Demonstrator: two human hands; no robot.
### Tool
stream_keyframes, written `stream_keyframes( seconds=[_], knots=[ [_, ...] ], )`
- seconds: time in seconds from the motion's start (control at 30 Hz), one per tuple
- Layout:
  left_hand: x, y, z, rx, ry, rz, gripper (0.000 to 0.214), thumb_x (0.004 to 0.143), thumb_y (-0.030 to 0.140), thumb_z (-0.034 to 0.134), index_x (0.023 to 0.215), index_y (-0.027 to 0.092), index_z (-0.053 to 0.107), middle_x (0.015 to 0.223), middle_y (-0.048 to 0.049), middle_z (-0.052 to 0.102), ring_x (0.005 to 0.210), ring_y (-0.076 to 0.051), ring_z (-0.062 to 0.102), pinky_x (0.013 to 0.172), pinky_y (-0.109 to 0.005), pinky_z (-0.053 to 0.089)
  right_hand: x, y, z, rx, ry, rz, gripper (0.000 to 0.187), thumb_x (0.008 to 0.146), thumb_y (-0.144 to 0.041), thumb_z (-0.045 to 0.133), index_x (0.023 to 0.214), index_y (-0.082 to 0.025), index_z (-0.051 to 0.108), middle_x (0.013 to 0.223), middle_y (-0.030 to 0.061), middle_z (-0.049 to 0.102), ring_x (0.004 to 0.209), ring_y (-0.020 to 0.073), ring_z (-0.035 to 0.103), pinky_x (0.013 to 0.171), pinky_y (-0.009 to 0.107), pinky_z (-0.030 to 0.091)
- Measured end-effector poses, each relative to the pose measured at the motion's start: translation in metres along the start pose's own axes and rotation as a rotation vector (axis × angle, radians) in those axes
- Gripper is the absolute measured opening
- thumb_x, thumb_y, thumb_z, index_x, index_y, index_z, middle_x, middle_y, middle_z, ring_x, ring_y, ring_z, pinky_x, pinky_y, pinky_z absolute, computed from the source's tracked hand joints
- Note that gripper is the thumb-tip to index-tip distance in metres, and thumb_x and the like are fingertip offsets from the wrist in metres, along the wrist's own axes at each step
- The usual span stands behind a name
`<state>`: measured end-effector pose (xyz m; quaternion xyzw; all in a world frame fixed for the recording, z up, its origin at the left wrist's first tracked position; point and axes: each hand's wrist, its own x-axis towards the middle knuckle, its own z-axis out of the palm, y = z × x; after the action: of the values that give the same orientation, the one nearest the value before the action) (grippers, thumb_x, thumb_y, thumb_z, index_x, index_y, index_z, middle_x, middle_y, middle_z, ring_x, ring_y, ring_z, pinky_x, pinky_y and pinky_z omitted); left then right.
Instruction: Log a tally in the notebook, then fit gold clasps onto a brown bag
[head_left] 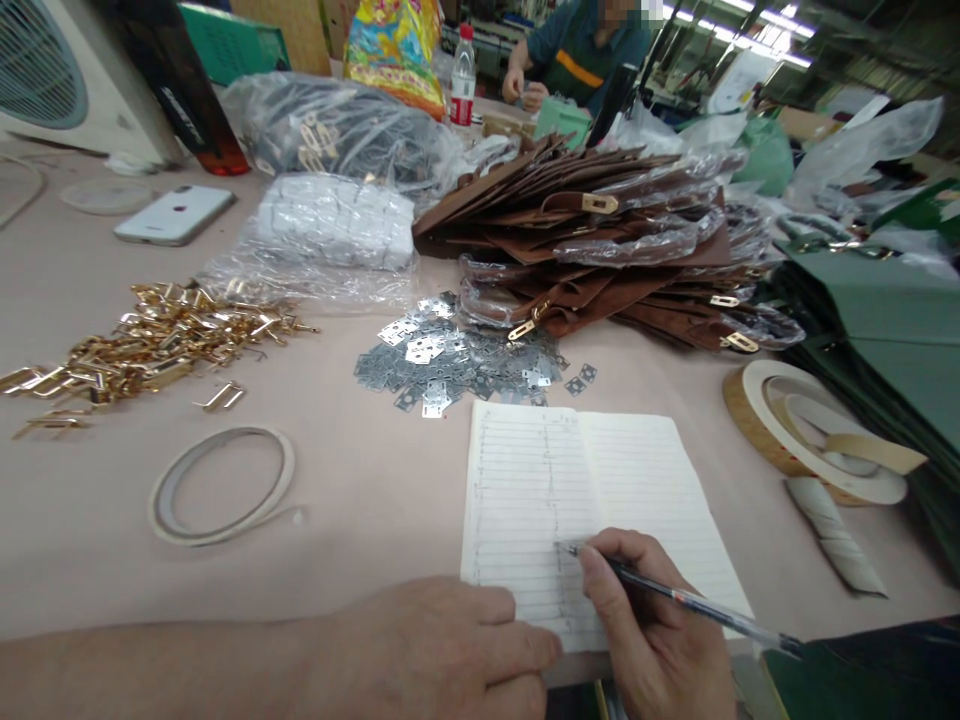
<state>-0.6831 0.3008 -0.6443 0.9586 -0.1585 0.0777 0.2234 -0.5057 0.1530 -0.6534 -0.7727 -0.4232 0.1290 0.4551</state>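
right hand (646, 625) closed in a firm pinch on a ballpoint pen (694, 605), tip down on the left page of an open ruled notebook (592, 520), which lies on the desk (360, 560) directly before the wearer. left hand (442, 640) lies relaxed, fingers together, over the notebook's lower edge, gripping nothing. the two hands are just apart, not touching. beyond the notebook: a scatter of small silver metal plates (450, 355), a heap of gold-coloured buckle hardware (150, 345) at left, a thin tape roll (221, 487) below it, a wider tape roll (814, 430) at right, and stacked brown bag flaps (570, 230) under plastic. a co-worker's hands (521, 88) are at work at the far end of the desk.
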Motion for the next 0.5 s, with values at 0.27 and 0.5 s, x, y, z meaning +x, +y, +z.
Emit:
stream_keyframes(
  seconds=[0.27, 0.5],
  knots=[
    [0.002, -0.004, -0.002, 0.014, -0.049, -0.003, 0.009, 0.104, 0.026, 0.067, 0.098, 0.02, 0.065, 0.111, -0.0007, 0.071, 0.077, -0.017, 0.056, 0.074, -0.029, 0.053, 0.005, 0.011, -0.005, -0.104, -0.062, -0.08, 0.014, 0.104, -0.035, 0.064, 0.097, -0.025, 0.069, 0.079, -0.0031, 0.073, 0.066, 0.0135, 0.071, 0.06, 0.016, 0.056],
    [0.003, -0.004, 0.001, 0.034, 0.002, -0.004, 0.01, 0.103, 0.027, 0.069, 0.097, 0.019, 0.066, 0.112, 0.0001, 0.071, 0.078, -0.015, 0.057, 0.075, -0.028, 0.053, 0.007, 0.013, -0.006, -0.091, -0.041, -0.109, 0.011, 0.103, -0.034, 0.065, 0.098, -0.025, 0.069, 0.079, -0.0032, 0.072, 0.063, 0.0129, 0.07, 0.058, 0.015, 0.056]
  ],
)
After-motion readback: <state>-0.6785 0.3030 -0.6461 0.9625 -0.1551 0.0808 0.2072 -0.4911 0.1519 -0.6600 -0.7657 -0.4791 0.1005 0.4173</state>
